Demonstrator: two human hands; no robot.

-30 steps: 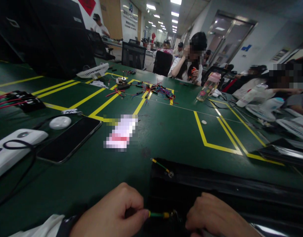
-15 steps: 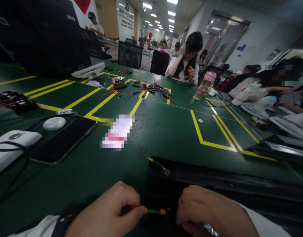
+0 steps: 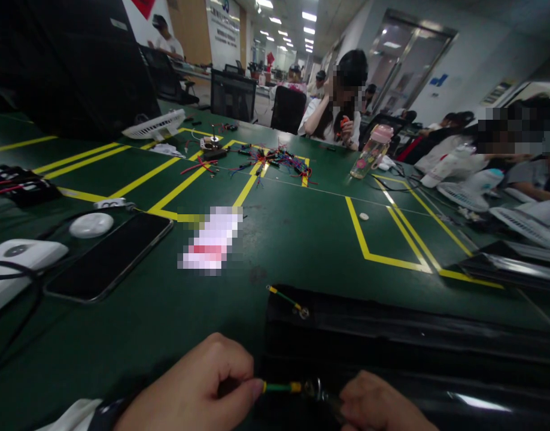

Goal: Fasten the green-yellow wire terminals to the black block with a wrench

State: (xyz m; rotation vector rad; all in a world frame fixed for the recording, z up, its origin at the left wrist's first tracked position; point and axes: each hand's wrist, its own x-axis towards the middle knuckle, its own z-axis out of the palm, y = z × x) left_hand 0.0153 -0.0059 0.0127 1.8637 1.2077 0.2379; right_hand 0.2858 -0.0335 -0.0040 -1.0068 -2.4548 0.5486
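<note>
My left hand (image 3: 198,383) is closed, thumb and finger pinching the near end of a short green-and-yellow ground wire (image 3: 281,387). The wire's other end meets a bolt on a long black panel (image 3: 436,395). My right hand (image 3: 377,401) is closed round a shiny metal wrench (image 3: 319,390), its head at that bolt; the fingers hide most of its handle. Behind, a second similar ground wire (image 3: 284,297) is fixed by a round metal fastener to a dark, long piece (image 3: 373,308), its free end sticking out to the left.
A phone (image 3: 111,257), a white power bank (image 3: 21,269) and a round white case (image 3: 91,225) lie to the left. Farther off are a blurred slip (image 3: 212,239), tangled wires (image 3: 279,160) and a bottle (image 3: 371,152). A person (image 3: 333,108) sits across the table.
My right hand has moved down and slightly right, uncovering the wrench head beside the bolt. My left hand still pinches the ground wire. The view has shifted slightly.
</note>
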